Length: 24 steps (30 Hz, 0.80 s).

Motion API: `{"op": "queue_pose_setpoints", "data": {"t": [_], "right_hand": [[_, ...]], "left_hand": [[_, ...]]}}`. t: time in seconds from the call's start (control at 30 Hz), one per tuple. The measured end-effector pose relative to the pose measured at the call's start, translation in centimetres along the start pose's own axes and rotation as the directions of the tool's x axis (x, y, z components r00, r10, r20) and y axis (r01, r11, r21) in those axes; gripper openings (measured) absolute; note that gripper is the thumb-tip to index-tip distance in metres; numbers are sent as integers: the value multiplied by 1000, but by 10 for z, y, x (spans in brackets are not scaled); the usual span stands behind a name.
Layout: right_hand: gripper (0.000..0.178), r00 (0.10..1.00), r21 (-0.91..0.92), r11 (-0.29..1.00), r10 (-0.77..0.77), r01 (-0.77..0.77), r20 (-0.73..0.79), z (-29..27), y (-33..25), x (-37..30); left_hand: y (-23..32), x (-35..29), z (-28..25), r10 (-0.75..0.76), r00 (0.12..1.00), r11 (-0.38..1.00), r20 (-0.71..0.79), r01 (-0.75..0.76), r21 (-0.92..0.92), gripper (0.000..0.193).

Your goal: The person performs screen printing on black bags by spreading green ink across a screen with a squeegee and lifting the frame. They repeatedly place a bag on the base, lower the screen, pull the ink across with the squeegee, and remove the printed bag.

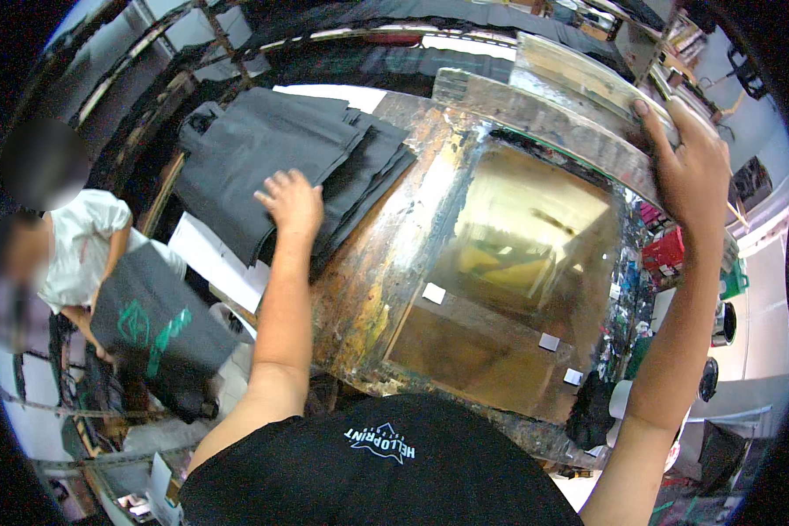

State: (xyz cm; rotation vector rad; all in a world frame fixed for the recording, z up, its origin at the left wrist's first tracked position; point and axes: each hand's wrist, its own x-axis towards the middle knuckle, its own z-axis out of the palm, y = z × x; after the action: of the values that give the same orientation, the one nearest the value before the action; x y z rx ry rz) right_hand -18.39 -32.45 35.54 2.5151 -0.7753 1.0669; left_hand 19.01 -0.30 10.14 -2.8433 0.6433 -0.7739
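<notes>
Left hand (291, 200) open, fingers spread at the stack of dark grey fabric pieces (272, 131), left on the ink-stained worktable (346, 320), contact uncertain; right hand (694, 162) curled around the end of a long pale frame bar (579, 83), beyond the glossy amber panel (482, 346). Possible faults: a falling frame bar, from a slipping one-handed grip; several layers lifted together, from clinging fabric. Markings: white lettering with emblem on the black T-shirt (324, 473); green print on the co-worker's (88, 232) dark fabric sheet (118, 280).

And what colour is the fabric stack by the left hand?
The fabric stack is dark grey, best seen in the head view.
</notes>
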Motion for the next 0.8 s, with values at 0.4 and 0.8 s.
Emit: {"op": "queue_pose_setpoints", "data": {"t": [0.4, 0.8], "right_hand": [[64, 999, 25, 998, -50, 50, -8, 3, 5, -2], [63, 998, 25, 999, -33, 31, 57, -2, 1, -4]], "left_hand": [[-53, 38, 1, 329, 943, 933, 45, -318, -169, 17], [17, 48, -51, 616, 785, 538, 63, -361, -762, 30]]}}
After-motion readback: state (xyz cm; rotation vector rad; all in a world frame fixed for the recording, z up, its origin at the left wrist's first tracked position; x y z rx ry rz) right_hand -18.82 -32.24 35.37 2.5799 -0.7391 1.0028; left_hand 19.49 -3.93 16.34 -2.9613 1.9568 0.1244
